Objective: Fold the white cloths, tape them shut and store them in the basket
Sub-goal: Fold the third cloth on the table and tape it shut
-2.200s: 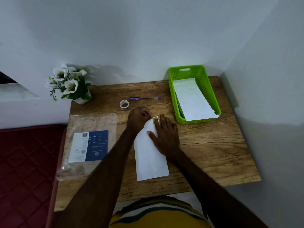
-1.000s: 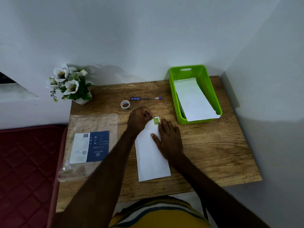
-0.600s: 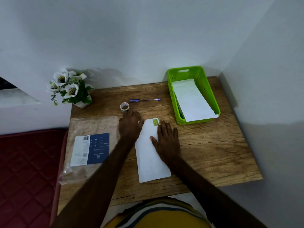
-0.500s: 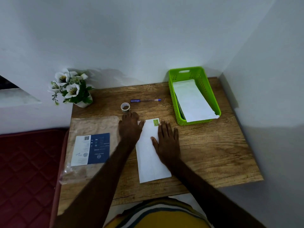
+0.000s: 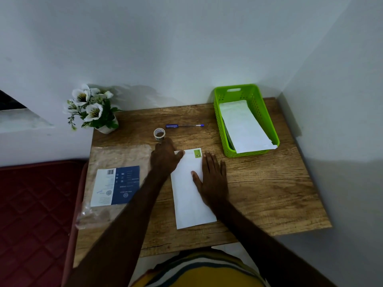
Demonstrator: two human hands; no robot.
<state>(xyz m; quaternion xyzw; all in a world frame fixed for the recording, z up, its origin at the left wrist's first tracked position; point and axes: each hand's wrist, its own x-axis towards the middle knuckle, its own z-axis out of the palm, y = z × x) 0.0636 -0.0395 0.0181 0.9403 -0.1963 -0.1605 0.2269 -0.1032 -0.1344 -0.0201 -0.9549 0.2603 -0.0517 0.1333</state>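
Note:
A folded white cloth (image 5: 189,195) lies lengthwise in the middle of the wooden table (image 5: 269,187), with a small green tape piece (image 5: 197,153) on its far end. My right hand (image 5: 211,179) lies flat on the cloth's right side, fingers apart. My left hand (image 5: 164,157) rests open at the cloth's far left corner, its fingertips close to the tape roll (image 5: 159,134). The green basket (image 5: 258,100) stands at the back right and holds another folded white cloth (image 5: 244,126).
A blue pen (image 5: 184,126) lies behind the tape roll. A potted white flower (image 5: 93,109) stands at the back left. A clear plastic package with a blue label (image 5: 116,184) covers the table's left side. Walls close in behind and to the right.
My left hand has opened from a fist on the cloth's far end and slid left toward the tape roll. The green tape piece now shows uncovered. My right hand stays on the cloth.

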